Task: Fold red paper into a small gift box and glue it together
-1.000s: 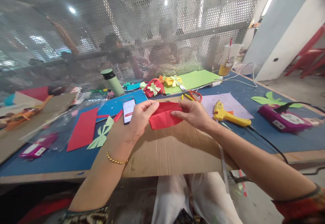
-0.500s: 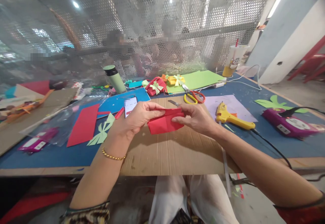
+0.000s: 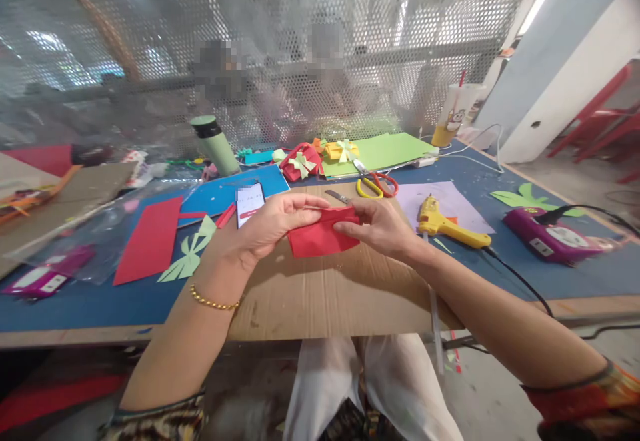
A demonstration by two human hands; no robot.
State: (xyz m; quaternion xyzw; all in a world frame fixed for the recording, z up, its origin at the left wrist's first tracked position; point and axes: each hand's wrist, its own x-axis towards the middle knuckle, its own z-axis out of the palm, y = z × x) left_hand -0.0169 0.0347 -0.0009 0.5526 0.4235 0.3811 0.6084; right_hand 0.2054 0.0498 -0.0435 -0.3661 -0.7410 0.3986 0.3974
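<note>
Cardboard on tbl — both hands pinching red paper, fold flatter vs 1s ago

A head-worn camera faces forward, down at the hands.

A folded red paper piece is gripped by the bare left hand and bare right hand above a flat brown cardboard sheet.

On my feed, the folded paper is above the cardboard, scissors behind, smartphone left, hot-glue gun right, tumbler beyond the smartphone.
</note>
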